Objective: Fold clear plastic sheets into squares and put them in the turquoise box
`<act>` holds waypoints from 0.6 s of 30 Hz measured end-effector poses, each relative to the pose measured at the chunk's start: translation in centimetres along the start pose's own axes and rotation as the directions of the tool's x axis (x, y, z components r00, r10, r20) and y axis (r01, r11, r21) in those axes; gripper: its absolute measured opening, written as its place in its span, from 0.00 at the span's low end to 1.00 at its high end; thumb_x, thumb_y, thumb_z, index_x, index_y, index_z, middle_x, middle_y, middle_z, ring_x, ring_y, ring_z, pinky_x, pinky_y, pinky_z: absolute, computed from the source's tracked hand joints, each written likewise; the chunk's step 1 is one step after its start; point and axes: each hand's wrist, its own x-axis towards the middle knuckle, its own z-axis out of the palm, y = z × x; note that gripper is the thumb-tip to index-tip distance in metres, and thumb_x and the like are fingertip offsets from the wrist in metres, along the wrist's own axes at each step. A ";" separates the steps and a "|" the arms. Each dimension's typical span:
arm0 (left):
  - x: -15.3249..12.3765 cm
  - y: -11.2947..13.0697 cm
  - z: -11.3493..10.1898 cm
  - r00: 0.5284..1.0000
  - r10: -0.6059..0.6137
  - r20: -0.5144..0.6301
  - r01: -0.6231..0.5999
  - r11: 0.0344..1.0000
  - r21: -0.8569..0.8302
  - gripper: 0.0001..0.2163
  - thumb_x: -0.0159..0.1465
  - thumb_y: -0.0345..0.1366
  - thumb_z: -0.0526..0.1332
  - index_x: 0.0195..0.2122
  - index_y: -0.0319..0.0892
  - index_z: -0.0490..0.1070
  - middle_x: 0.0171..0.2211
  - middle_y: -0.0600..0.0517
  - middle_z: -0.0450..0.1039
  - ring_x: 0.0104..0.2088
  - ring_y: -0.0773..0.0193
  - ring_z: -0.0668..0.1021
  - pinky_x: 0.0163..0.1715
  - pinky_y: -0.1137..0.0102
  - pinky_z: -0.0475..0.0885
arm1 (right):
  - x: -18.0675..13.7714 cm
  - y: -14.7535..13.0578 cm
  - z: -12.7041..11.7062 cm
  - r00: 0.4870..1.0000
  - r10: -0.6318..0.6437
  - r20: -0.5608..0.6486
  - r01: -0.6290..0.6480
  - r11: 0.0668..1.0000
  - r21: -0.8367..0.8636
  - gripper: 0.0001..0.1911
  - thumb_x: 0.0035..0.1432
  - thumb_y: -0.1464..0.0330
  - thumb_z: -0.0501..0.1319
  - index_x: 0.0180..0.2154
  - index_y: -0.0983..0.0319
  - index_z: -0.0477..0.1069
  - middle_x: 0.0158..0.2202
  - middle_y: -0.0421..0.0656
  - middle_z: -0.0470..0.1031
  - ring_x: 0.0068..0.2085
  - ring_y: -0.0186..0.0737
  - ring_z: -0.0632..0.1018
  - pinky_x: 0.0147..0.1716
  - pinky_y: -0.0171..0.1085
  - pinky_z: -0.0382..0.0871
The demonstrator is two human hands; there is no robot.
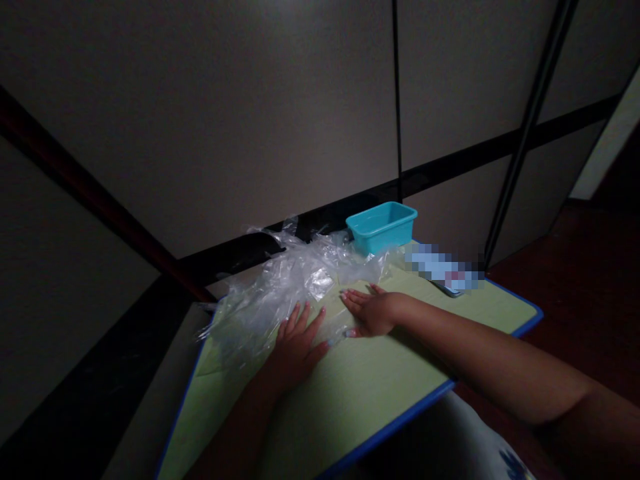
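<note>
Clear plastic bags [280, 287] lie in a crumpled heap along the back left of a pale green table [380, 393]. My left hand [299, 343] rests palm down with its fingers spread, at the near edge of the heap. To its right, my right hand [369, 313] presses flat with fingers stretched out. Between the two hands a thin piece of clear plastic [334, 332] lies on the tabletop, next to the fingertips. How much plastic is under the palms is hidden.
A turquoise plastic basket [383, 230] stands at the back edge, touching the heap. Right of it lies a phone-like flat device [453, 288], its upper side pixelated. The table has a blue rim [400, 423]. Grey panels [280, 120] rise close behind it.
</note>
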 end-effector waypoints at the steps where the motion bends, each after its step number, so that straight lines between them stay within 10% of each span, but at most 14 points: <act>1: 0.0 0.0 0.0 1.000 -0.003 0.002 0.003 1.000 0.002 0.28 0.63 0.51 0.47 0.62 0.49 0.44 0.64 0.44 0.39 0.62 0.47 0.42 0.55 0.48 0.48 | 0.0 0.1 0.0 1.000 0.008 -0.004 -0.008 1.000 0.002 0.45 0.56 0.49 0.47 0.62 0.69 0.29 0.64 0.51 0.28 0.63 0.48 0.38 0.57 0.57 0.31; 18: -0.3 -0.2 0.2 1.000 -0.011 -0.017 0.011 1.000 -0.014 0.28 0.63 0.49 0.49 0.63 0.49 0.43 0.64 0.43 0.39 0.63 0.47 0.42 0.55 0.48 0.47 | 0.1 0.8 -0.3 0.993 0.118 -0.007 -0.118 0.992 0.042 0.45 0.55 0.48 0.46 0.63 0.68 0.30 0.64 0.51 0.28 0.63 0.50 0.35 0.57 0.58 0.30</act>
